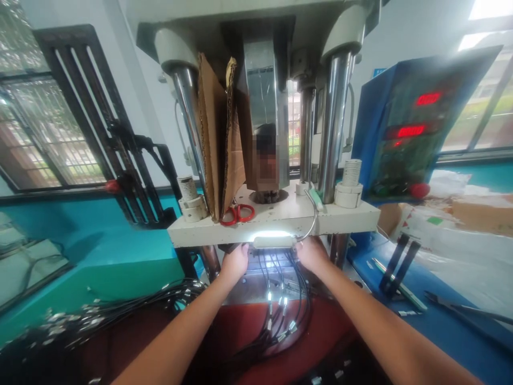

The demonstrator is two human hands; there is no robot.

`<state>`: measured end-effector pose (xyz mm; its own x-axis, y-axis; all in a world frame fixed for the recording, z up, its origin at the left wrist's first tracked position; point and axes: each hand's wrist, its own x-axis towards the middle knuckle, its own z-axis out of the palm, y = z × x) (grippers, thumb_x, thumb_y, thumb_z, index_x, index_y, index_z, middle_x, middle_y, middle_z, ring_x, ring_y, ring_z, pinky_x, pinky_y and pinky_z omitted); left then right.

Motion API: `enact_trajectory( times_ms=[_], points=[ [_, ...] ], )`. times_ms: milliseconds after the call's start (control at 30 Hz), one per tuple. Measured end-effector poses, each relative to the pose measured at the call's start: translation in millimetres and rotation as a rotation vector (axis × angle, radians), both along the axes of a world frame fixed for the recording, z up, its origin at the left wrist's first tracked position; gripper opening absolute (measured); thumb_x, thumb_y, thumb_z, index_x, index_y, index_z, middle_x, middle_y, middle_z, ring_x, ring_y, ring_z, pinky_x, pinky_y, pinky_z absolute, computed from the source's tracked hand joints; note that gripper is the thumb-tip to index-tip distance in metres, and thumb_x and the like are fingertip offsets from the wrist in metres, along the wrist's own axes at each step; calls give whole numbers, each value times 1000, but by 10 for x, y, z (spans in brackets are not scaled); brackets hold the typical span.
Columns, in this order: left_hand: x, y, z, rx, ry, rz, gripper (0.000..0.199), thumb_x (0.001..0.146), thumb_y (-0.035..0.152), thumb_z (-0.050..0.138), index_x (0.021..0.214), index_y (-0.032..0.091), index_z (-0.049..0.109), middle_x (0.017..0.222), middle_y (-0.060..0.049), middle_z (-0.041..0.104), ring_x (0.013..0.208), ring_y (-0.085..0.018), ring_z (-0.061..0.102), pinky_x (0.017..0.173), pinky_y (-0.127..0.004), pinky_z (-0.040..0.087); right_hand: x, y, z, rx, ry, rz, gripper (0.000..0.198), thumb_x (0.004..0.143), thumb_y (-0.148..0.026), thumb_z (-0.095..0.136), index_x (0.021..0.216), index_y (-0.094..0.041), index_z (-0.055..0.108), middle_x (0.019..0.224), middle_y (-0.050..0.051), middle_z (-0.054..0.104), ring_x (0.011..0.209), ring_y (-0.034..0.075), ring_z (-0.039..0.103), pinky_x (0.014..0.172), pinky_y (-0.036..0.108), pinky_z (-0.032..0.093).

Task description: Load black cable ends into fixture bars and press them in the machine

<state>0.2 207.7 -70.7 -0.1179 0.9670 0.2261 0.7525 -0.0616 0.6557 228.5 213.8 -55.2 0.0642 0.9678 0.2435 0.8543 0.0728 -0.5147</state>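
Both my hands reach in under the white press table [280,216]. My left hand [237,260] is closed just below the table's front edge, left of a lit lamp [274,242]; what it grips is hidden. On the lamp's other side, my right hand [311,253] is closed too, its fingers mostly out of sight, and its hold cannot be made out. Between the hands several black cables [265,270] hang from under the lamp. Their silver connectors [269,324] rest over a dark red surface [236,315].
Red-handled scissors [239,214] and folded cardboard [212,133] sit on the press table between steel columns [335,123]. At right stand a blue control box [417,123] with red displays and pliers [460,309] on a blue bench. A cable bundle [132,307] lies at left.
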Motion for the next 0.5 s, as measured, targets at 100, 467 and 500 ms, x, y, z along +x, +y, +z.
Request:
enact_trajectory(
  times_ms=[100, 467, 500],
  points=[
    [-8, -159, 21, 102, 190, -194, 28, 91, 18, 49, 116, 21, 58, 126, -6, 57, 115, -21, 52, 100, -42, 41, -106, -450, 78, 119, -78, 165, 19, 94, -23, 47, 90, -17, 64, 91, 5, 64, 87, 17, 59, 79, 31, 45],
    [129, -209, -6, 168, 575, -225, 36, 90, 20, 39, 121, 23, 57, 123, -9, 59, 118, -27, 46, 100, -43, 36, -913, -1100, 109, 204, -358, 397, 15, 78, -9, 54, 74, -14, 67, 72, 10, 64, 72, 25, 56, 65, 38, 39],
    [138, -204, -7, 160, 592, -220, 36, 90, 21, 39, 121, 23, 57, 123, -9, 59, 118, -27, 46, 100, -43, 37, -975, -1069, 113, 192, -374, 393, 13, 76, -8, 56, 74, -13, 68, 71, 11, 64, 70, 26, 56, 63, 38, 40]
  ],
)
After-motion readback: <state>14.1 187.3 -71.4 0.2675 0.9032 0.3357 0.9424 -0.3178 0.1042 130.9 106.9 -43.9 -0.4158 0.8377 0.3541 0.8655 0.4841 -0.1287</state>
